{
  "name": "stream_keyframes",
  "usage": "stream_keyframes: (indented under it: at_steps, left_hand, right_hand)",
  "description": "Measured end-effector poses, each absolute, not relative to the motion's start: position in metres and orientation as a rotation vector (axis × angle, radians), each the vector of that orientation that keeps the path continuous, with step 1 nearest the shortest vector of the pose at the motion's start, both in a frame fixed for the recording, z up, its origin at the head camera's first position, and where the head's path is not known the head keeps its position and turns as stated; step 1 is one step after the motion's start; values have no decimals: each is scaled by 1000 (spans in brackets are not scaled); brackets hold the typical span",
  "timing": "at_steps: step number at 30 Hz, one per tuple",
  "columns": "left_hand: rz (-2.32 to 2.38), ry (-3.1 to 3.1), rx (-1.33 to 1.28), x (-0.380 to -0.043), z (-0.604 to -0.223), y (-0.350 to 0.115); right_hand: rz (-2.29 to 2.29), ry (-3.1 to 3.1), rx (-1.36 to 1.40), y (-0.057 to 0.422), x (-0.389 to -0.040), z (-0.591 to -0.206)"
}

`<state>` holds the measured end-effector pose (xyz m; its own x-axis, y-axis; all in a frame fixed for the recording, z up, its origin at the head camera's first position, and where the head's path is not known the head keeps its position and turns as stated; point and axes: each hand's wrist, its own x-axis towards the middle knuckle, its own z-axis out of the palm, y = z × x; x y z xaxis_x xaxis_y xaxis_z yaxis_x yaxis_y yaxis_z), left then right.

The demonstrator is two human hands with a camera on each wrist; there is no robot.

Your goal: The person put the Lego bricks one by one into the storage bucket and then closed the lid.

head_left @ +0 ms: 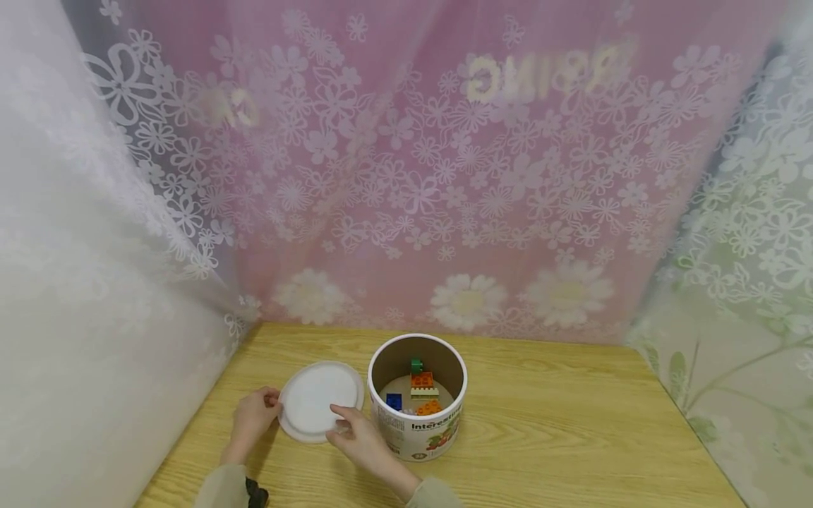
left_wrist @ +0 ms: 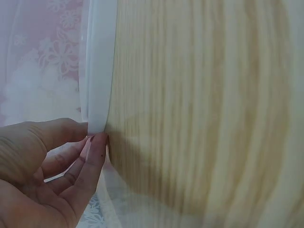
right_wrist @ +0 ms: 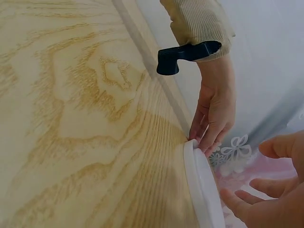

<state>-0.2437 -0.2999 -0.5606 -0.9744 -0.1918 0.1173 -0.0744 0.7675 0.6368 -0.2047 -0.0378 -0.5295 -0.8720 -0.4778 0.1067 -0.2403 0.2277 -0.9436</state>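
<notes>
A round white lid [head_left: 315,396] lies just left of a white cylindrical tub [head_left: 406,429] with printed lettering. At the lid's left edge my left hand [head_left: 251,420] pinches the rim between thumb and fingers, as the left wrist view shows close up on the white rim [left_wrist: 100,71]. My right hand [head_left: 365,444] hovers by the lid's right side, thumb and fingers spread. In the right wrist view a gap shows between those fingers [right_wrist: 232,199] and the lid. Inside the tub sit several toy building blocks, among them a blue one [head_left: 394,401] and an orange one [head_left: 422,380].
The wooden table [head_left: 559,423] runs to the right of the tub. Flower-patterned curtains [head_left: 470,212] hang behind and along both sides. A black strap piece [right_wrist: 190,53] sits at the left sleeve's cuff.
</notes>
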Motion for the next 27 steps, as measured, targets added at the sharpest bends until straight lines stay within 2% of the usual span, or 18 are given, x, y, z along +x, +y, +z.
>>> stream_keyframes:
  at_steps: [18, 27]
  left_hand:
    - [-822, -2818, 232, -225, -554, -322]
    - [-887, -2844, 302, -219, -551, -329]
  right_hand:
    - [-1694, 2389, -561, -41, -207, -542]
    - [-1849, 2125, -356, -43, -211, -551]
